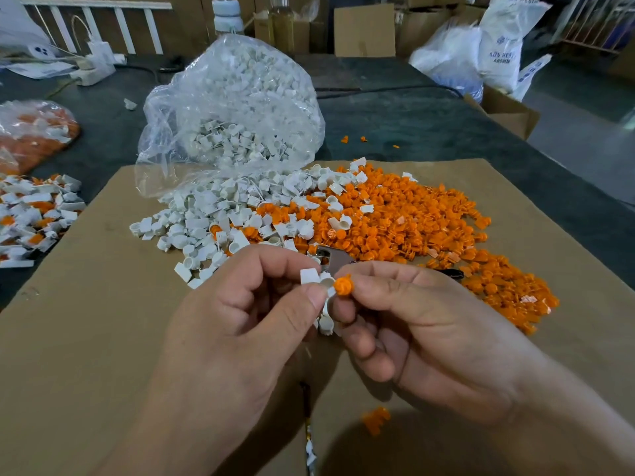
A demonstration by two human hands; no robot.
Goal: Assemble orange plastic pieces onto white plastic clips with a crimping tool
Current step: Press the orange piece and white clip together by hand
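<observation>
While both hands are held over the cardboard sheet (pixel 103 304), a white clip (pixel 311 277) is pinched between the thumb and forefinger of the left hand (pixel 247 321). An orange piece (pixel 343 286) is pinched at the fingertips of the right hand (pixel 429 331). The orange piece is held just beside the clip's round socket, and whether it is seated there cannot be told. A few spare clips (pixel 326 322) are seen lower down between the two hands; which hand carries them cannot be told. The crimping tool (pixel 335 260) is laid on the cardboard just behind the fingers and is largely hidden by them, at the near edge of the orange heap (pixel 412 228). To the left of that heap a white heap (pixel 206 221) is spread at the mouth of a clear bag (pixel 233 108) filled with the same clips. A stray orange part (pixel 376 420) is seen lying on the cardboard near the right wrist.
</observation>
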